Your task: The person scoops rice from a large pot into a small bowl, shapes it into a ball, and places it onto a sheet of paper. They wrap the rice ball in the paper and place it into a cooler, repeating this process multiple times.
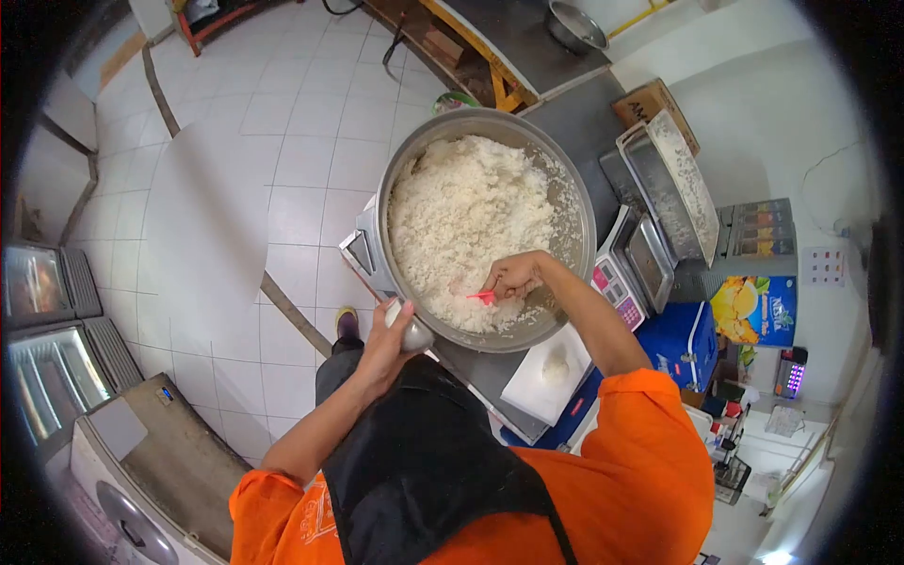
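Note:
A large metal pot (581, 188) full of cooked white rice (471, 207) stands in front of me. My right hand (516, 275) is closed round a pink-red utensil (483, 297), at the near right part of the rice. Its lower part is hidden in the rice, so I cannot tell if it is a spoon or a scoop. My left hand (381, 347) grips a small rounded metal bowl (415, 335) just outside the pot's near rim, beside the pot's side handle (356, 247).
Right of the pot are a digital scale (617, 292), a rice-smeared metal pan (680, 179) and a blue cooler box (676, 344). A white sheet (546, 377) with a rice mound (556, 369) lies near me. Tiled floor (297, 207) spreads left.

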Motion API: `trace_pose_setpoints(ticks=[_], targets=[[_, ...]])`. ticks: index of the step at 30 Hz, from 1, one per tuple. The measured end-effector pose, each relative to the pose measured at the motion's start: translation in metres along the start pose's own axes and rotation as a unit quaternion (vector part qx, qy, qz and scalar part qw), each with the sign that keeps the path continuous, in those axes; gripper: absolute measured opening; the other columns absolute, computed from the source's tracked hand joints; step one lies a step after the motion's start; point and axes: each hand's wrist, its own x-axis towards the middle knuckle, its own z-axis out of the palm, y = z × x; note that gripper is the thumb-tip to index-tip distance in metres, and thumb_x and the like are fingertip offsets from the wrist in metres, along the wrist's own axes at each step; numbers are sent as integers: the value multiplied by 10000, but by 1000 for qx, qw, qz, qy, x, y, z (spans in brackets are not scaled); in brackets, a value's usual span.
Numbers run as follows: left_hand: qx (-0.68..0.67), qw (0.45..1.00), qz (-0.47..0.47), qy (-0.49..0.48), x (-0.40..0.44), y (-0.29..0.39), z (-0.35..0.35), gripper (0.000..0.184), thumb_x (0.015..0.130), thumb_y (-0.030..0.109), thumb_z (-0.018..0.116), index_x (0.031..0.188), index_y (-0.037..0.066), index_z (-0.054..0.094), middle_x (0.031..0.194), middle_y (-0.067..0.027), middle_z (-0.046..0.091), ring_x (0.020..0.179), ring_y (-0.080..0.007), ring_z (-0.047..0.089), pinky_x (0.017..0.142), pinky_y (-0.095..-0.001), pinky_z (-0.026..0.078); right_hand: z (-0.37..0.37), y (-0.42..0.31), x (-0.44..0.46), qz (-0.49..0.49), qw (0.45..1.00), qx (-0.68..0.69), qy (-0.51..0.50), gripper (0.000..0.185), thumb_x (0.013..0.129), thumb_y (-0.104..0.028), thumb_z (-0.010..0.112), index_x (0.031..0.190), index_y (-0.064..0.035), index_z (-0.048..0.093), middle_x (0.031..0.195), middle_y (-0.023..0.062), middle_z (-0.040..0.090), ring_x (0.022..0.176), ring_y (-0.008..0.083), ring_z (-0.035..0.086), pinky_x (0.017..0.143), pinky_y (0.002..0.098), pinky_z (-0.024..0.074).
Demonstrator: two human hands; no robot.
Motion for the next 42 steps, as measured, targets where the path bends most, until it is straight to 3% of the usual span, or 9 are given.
trace_pose_setpoints(ticks=[8, 11, 13, 15, 23, 25, 28, 36, 42], targets=[[-80, 990, 78, -87, -40, 57, 63, 382, 1061, 363, 349, 1377, 149, 373, 1330, -60, 441, 1200, -204, 487, 950, -416, 467, 7, 41, -87, -151, 954, 251, 64, 256, 945, -160, 627, 1149, -7, 647, 563, -90, 322, 430, 14, 245, 379, 230, 173], [-64, 997, 37, -15, 36, 33, 101, 374, 1046, 394, 346, 1336, 163, 393, 1288, -61, 477, 1163, -207, 516, 904, -427, 486, 54, 12, -118, -236, 878, 290, 298, 285, 947, -204, 622, 1142, 0, 656, 599, -64, 396, 530, 45, 372, 453, 239, 290], [-98, 990, 4, -97, 97, 9, 108, 387, 1018, 439, 359, 1273, 162, 448, 1182, -68, 552, 1086, -229, 567, 858, -436, 504, 88, 6, -90, -268, 808, 75, 519, 348, 933, -160, 593, 1244, -4, 601, 643, 65, 576, 603, 175, 582, 525, 347, 441], [-106, 986, -9, -127, 118, 13, 120, 394, 1005, 463, 372, 1231, 161, 485, 1130, -69, 578, 1037, -233, 586, 821, -441, 512, 121, -8, -50, -129, 708, -95, 688, 470, 917, -125, 534, 1377, -43, 487, 756, 224, 668, 725, 353, 687, 622, 475, 513], [-53, 985, -76, -148, 126, 25, 118, 329, 1007, 376, 386, 1143, 139, 569, 1077, -38, 630, 1024, -225, 615, 890, -474, 505, 153, -16, -99, 31, 722, -137, 678, 520, 889, -169, 503, 1408, -150, 473, 733, 226, 662, 708, 399, 675, 649, 519, 523], [117, 969, 101, -193, 111, 35, 111, 342, 1017, 346, 376, 1197, 117, 556, 1142, -72, 616, 1079, -262, 606, 912, -506, 516, 153, -6, -130, 50, 715, -118, 688, 481, 872, -163, 511, 1349, -156, 569, 745, 198, 675, 684, 371, 675, 636, 507, 521], [-92, 988, 1, -122, 102, 58, 104, 394, 1019, 411, 345, 1190, 134, 568, 1178, -107, 620, 1010, -263, 628, 778, -441, 545, 139, 7, -135, -6, 720, -100, 687, 384, 921, -200, 481, 1284, -124, 579, 782, 214, 675, 768, 400, 678, 695, 520, 522], [-122, 987, 63, -80, 50, 96, 84, 367, 1036, 287, 333, 1255, 70, 532, 1225, -111, 594, 1136, -257, 583, 950, -472, 495, 84, -8, 10, -165, 839, -237, 462, 430, 801, -130, 531, 1210, -95, 658, 897, 251, 677, 863, 427, 652, 777, 494, 512], [-158, 980, 89, -79, 42, 97, 61, 418, 1046, 369, 318, 1309, 95, 494, 1295, -105, 560, 1184, -265, 561, 925, -489, 503, 53, 20, 41, -397, 872, -154, 240, 322, 868, -175, 582, 1154, -70, 686, 833, 170, 704, 754, 280, 676, 707, 381, 515]])
